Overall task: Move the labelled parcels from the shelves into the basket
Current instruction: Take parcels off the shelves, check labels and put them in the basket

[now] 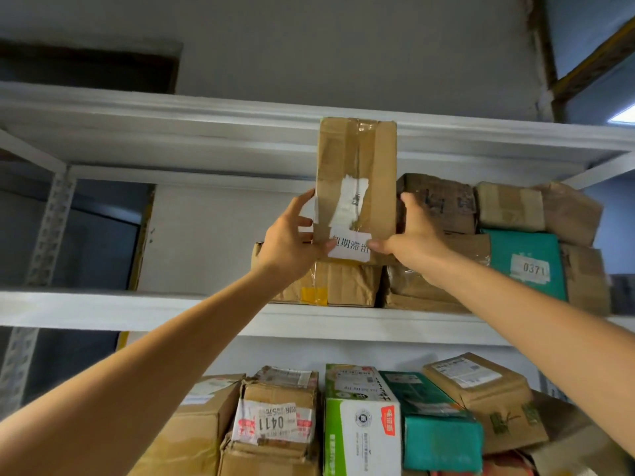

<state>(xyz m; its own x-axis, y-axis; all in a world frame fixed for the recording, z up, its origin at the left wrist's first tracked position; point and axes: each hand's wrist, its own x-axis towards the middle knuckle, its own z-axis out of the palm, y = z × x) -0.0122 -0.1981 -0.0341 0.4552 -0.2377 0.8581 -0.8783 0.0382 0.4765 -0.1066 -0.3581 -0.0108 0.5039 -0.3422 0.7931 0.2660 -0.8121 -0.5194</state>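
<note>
- The left hand (292,240) grasps the lower left edge of a tall brown cardboard parcel (357,176), its thumb lying across the front near the white label (350,250) and its fingers curled round the side.
- The right hand (410,231) grips the same parcel at its lower right edge, thumb pressed on the front beside the label and fingers wrapped behind.
- The parcel stands upright between the two hands, in front of the upper shelf (137,309); its top edge reaches up across the shelf board above (206,132). Brown tape runs down its front, with a torn white patch above the printed label.
- Just below the held parcel a flat brown box with a yellow tape strip (330,281) sits on the upper shelf; whether the parcel rests on it cannot be told.
- To the right on that shelf lie a stack of taped brown boxes (439,201) and a teal parcel marked 0371 (529,266).
- On the lower shelf stand more parcels: a brown box labelled 0411 (275,420), a white and green carton (360,424), a teal box (439,438) and a brown box tilted at the right (481,383).
</note>
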